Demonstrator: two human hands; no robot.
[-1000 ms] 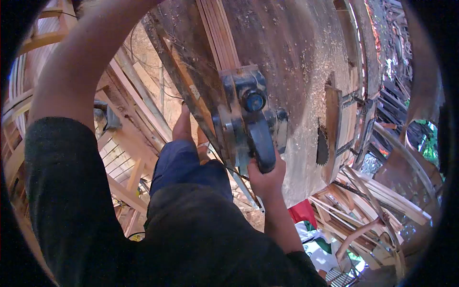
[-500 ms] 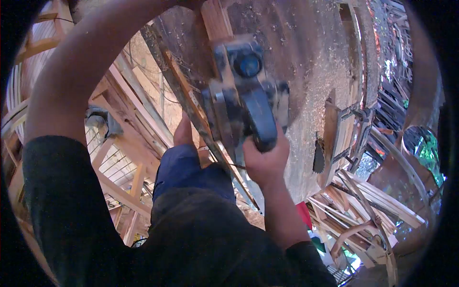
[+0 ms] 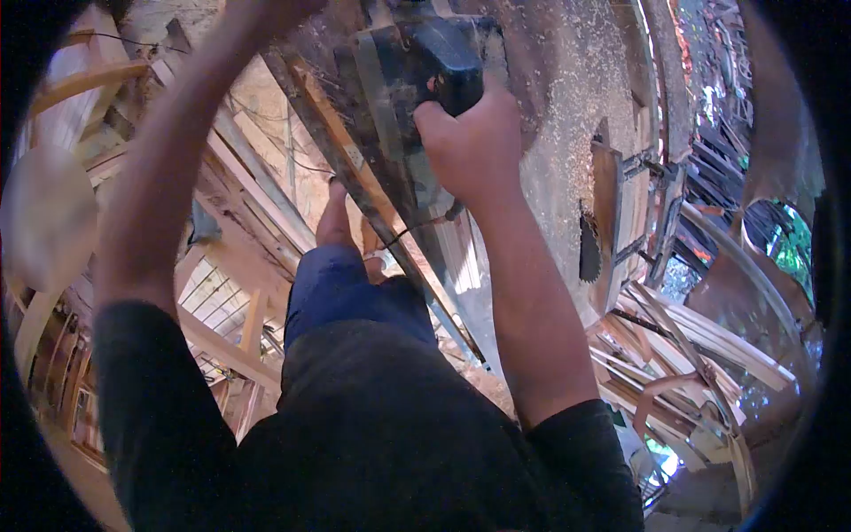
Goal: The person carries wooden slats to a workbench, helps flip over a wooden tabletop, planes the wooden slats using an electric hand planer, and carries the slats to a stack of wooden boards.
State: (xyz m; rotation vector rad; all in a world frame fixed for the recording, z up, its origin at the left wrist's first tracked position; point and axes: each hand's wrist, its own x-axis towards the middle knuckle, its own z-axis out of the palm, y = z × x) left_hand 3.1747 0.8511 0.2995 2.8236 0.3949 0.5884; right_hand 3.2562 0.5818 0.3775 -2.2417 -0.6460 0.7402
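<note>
The black power tool [image 3: 452,58] is clamped by its handle in the right hand [image 3: 479,133] at twelve o'clock, near the left edge of the wooden desk [image 3: 550,191]; wider room, strewn with pale shavings [image 3: 572,97], is left toward one. The left hand [image 3: 300,7], cropped at eleven, cannot be judged.

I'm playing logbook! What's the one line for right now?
right hand: gripping power tool by black handle | left arm: reaches top edge of view | wood shavings: scattered on worktop
</note>
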